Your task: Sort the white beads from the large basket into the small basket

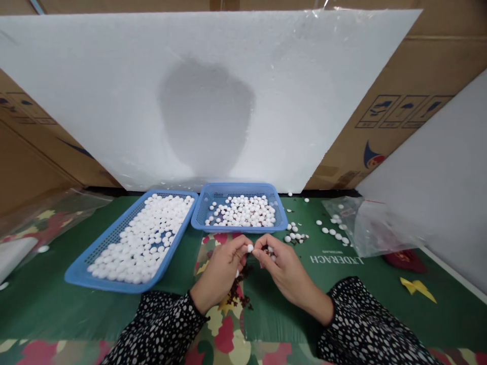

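My left hand [224,268] is closed, its thumb and forefinger pinching a small white ball [250,248]. Right beside that ball are the pressed-together thumb and forefinger tips of my right hand [285,268]. Within the curl of the right hand's fingers show more white balls [271,250], partly hidden by the thumb. Another white ball peeks out just below the left hand's fingers. Dark reddish-brown bits [239,296] lie scattered on the table covering under and between both hands.
Two blue perforated baskets, one at left [72,276] and one behind the hands [203,208], hold many white balls. Loose white balls [332,231] and a clear plastic bag [375,228] lie at right, near yellow scraps [418,289]. A white board [297,101] leans against cardboard boxes behind.
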`<state>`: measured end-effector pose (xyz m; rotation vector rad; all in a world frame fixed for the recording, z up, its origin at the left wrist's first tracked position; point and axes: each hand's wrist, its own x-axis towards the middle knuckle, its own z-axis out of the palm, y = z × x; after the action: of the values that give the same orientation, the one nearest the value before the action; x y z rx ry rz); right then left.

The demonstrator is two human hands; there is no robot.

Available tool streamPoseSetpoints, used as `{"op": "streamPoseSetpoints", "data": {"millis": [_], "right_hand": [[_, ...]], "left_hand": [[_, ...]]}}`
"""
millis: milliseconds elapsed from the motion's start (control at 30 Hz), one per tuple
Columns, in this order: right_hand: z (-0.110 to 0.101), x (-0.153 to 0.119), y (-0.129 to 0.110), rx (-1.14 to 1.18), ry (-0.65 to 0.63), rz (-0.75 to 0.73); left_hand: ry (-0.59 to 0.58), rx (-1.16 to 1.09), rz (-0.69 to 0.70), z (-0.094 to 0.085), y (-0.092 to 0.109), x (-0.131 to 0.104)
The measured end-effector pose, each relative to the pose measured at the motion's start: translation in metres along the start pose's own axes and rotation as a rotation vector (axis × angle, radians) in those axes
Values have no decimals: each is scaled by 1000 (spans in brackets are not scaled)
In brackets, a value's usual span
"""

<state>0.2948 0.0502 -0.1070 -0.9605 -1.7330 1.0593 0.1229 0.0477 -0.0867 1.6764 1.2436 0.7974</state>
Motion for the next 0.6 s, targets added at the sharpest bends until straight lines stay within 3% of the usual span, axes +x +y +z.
{"op": "streamPoseSetpoints", "data": {"millis": [367,600], "right_hand": [[7,-3,2,-66,100,-26],[-7,8,-5,-78,-49,-179]], "left_hand": [[26,-38,-26,5,2,-2],[-87,-545,-143,7,-1,0]]}}
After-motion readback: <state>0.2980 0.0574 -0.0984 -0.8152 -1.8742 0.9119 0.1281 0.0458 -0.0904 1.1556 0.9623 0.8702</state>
